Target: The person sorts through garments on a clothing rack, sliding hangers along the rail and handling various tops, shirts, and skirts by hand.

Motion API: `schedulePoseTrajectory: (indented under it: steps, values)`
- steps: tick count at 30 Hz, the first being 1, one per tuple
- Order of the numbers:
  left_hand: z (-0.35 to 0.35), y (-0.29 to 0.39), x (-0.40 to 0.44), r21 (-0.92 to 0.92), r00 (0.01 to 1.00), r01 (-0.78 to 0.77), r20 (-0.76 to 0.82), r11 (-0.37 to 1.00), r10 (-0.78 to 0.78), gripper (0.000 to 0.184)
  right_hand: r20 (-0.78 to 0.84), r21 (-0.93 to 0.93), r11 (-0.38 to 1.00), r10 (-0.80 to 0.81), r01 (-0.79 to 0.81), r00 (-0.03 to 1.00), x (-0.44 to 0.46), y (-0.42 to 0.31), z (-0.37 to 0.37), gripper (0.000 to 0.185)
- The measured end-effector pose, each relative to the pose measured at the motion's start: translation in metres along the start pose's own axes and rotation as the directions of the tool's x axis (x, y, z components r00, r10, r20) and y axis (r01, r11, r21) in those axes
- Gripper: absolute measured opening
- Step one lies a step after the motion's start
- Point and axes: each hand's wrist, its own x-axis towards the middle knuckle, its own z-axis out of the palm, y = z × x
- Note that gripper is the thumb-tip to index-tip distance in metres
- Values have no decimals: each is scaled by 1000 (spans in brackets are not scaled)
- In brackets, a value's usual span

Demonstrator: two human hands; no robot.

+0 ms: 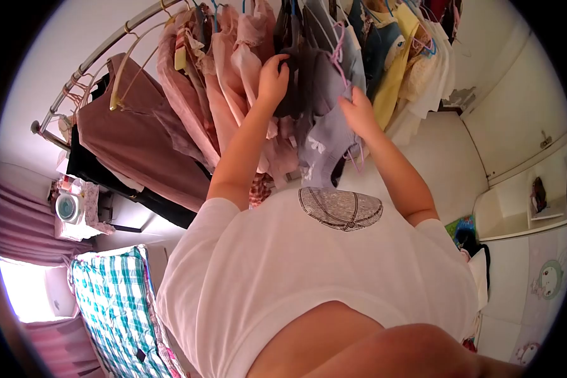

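Observation:
Both arms reach up to clothes hanging on a metal rail. My left hand (274, 80) is closed, its fingers curled at the edge of a dark garment (288, 94) beside the pink clothes. My right hand (360, 114) is closed on the shoulder of a grey-lavender dress (324, 135) with pale patterning lower down. A pink hanger (338, 53) runs down into this dress, close to my right fingers. The fingertips of both hands are partly hidden by cloth.
Pink blouses (227, 75) and a mauve garment (138, 132) hang left on the rail (101, 50). Yellow (397, 69) and white clothes (435, 82) hang right. A checked bed cover (110, 290) lies lower left, white cabinets (516, 120) stand right.

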Motion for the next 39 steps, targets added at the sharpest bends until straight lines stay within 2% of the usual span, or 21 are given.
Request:
schedulePoseTrajectory:
  steps: [3, 5, 7, 8, 12, 13, 15, 18, 19, 20, 23, 24, 27, 28, 29, 31, 34, 39]
  values:
    - [-8, 10, 2, 12, 979, 176, 105, 984, -177, 17, -165, -46, 995, 79, -88, 983, 25, -7, 1, 28]
    - [-11, 22, 7, 63, 994, 42, 98, 997, -48, 12, -178, -82, 996, 12, -27, 984, 40, -15, 5, 28]
    - [-11, 32, 15, 95, 990, -140, 49, 986, 136, 15, -125, -147, 989, 2, -21, 992, 56, -23, 10, 28]
    - [-10, 33, 23, 83, 972, -236, 28, 968, 234, 20, -127, -120, 993, -11, -4, 992, 63, -29, 11, 28]
    - [-10, 52, 55, 124, 913, -408, 55, 905, 404, 30, -79, -147, 988, -53, 41, 995, 109, -43, 14, 35]
    - [-9, 52, 64, 135, 902, -432, 71, 892, 426, 34, -78, -87, 995, -55, 48, 995, 123, -40, 15, 36]
    - [-7, 51, 78, 147, 892, -451, 112, 880, 439, 40, -68, 33, 997, -61, 64, 996, 148, -40, 17, 38]
    - [-3, 51, 91, 143, 890, -450, 151, 881, 430, 41, -88, 13, 999, -31, 33, 996, 168, -50, 10, 35]
    - [-2, 52, 95, 139, 888, -452, 160, 881, 430, 39, -81, 8, 1000, -14, 14, 997, 174, -41, 11, 34]
    - [0, 51, 98, 155, 879, -469, 180, 870, 442, 37, -113, 0, 998, -65, 65, 991, 186, -24, 13, 33]
    - [10, 32, 101, 214, 892, -439, 216, 872, 397, 31, -25, 23, 994, -106, 106, 994, 193, -42, 6, 33]
    - [12, 28, 101, 237, 902, -419, 222, 877, 371, 30, -15, 105, 992, -75, 76, 997, 198, -45, 7, 35]
    - [16, 22, 94, 209, 949, -280, 210, 937, 237, 27, -85, -105, 990, -100, 91, 991, 211, -65, 3, 37]
    - [17, 20, 94, 232, 948, -294, 194, 927, 252, 25, -104, -173, 981, -109, 90, 989, 219, -72, -1, 38]
    - [16, 18, 95, 227, 951, -283, 191, 932, 242, 25, -44, -159, 987, -44, 37, 998, 237, -66, -6, 39]
    - [16, 15, 96, 213, 956, -264, 187, 941, 226, 25, -21, -122, 977, -177, 173, 984, 275, -40, -2, 39]
    - [19, 7, 94, 198, 950, -283, 190, 938, 247, 24, 118, -69, 997, -34, 42, 992, 294, -27, 4, 39]
    - [17, 6, 92, 164, 943, -288, 218, 943, 250, 26, 173, -66, 996, 63, -52, 983, 287, 4, 16, 38]
